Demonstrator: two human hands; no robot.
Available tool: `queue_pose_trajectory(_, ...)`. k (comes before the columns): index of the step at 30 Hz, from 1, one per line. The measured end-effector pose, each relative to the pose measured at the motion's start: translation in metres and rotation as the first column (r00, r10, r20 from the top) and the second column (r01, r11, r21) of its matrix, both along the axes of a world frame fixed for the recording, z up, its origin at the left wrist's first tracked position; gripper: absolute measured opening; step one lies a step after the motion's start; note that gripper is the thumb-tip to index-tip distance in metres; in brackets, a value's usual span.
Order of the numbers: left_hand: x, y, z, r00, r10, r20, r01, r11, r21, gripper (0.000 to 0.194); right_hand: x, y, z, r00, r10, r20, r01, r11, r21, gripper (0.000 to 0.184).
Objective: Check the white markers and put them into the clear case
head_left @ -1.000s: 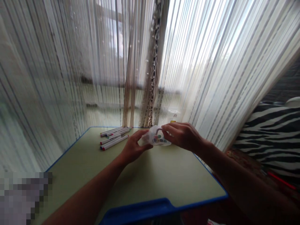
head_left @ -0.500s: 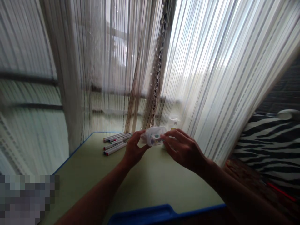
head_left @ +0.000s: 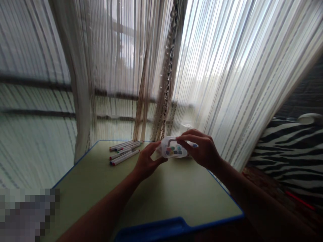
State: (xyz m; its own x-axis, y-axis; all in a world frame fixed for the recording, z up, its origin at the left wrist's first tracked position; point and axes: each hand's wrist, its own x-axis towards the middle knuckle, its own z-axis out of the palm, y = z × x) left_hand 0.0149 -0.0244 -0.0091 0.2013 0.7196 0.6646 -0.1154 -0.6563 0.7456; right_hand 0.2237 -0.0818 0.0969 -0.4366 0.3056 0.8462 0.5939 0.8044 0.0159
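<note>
A clear plastic marker case (head_left: 164, 148) is held above the table, its end facing me. Several coloured marker ends show through it. My left hand (head_left: 147, 160) grips the case from the left, thumb below and fingers above. From the right, my right hand (head_left: 205, 150) has its fingers bent over the upper edge and right side of the case. A small blue piece (head_left: 194, 145) shows between its thumb and fingers. Left of the case, several white markers (head_left: 124, 155) with coloured ends lie loosely side by side on the table.
The pale green table (head_left: 156, 198) has a blue rim and a blue tray recess (head_left: 153, 230) at its near edge. Behind it hang sheer striped curtains (head_left: 116, 74) with a beaded strand. A zebra-striped cover (head_left: 285, 151) stands at the right. A transparent object (head_left: 186, 125) shows behind my right hand.
The case has shifted slightly right and turned, so the coloured ends inside show more clearly. My right hand has moved a little up and right, its fingers now over the case's upper edge.
</note>
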Motion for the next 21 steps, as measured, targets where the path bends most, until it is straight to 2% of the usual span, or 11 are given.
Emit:
queue_pose_trajectory(3, 0.0, -0.001, 0.002, 1.0, -0.02, 0.017, 0.021, 0.999, -0.05, 0.052, 0.001, 0.011, -0.004, 1.0, -0.012, 0.0, 0.012, 1.0, -0.015, 0.016)
queue_pose_trajectory(7, -0.001, 0.0, 0.005, 0.997, -0.053, 0.055, 0.061, 0.987, -0.146, 0.056, 0.003, 0.017, -0.01, 0.993, -0.015, 0.116, 0.016, 1.0, -0.015, 0.033)
queue_pose_trajectory(10, -0.001, -0.001, 0.006, 0.998, -0.053, 0.045, 0.061, 0.98, -0.192, 0.057, 0.006, 0.018, -0.01, 0.987, -0.034, 0.155, 0.037, 0.999, -0.014, 0.038)
queue_pose_trajectory(13, -0.001, -0.003, 0.007, 0.999, -0.045, 0.01, 0.046, 0.969, -0.243, 0.06, 0.009, 0.023, -0.015, 0.998, -0.001, 0.07, 0.006, 0.997, -0.072, 0.041)
queue_pose_trajectory(15, -0.001, -0.004, 0.009, 0.998, -0.06, 0.007, 0.059, 0.96, -0.272, 0.058, 0.008, 0.03, -0.027, 0.996, 0.049, -0.073, -0.06, 0.985, -0.164, 0.045)
queue_pose_trajectory(17, -0.002, -0.004, 0.01, 0.997, -0.071, 0.035, 0.079, 0.954, -0.29, 0.053, 0.005, 0.04, -0.047, 0.948, 0.098, -0.302, -0.183, 0.946, -0.267, 0.049)
queue_pose_trajectory(18, -0.002, -0.004, 0.011, 0.995, -0.076, 0.057, 0.09, 0.948, -0.304, 0.051, 0.003, 0.045, -0.059, 0.89, 0.116, -0.442, -0.27, 0.913, -0.305, 0.051)
queue_pose_trajectory(20, -0.004, -0.004, 0.014, 0.992, -0.078, 0.097, 0.108, 0.93, -0.353, 0.051, -0.004, 0.053, -0.084, 0.759, 0.121, -0.64, -0.46, 0.796, -0.394, 0.058)
queue_pose_trajectory(21, -0.005, -0.003, 0.015, 0.991, -0.07, 0.112, 0.109, 0.915, -0.388, 0.052, -0.007, 0.056, -0.095, 0.721, 0.112, -0.684, -0.542, 0.705, -0.456, 0.062)
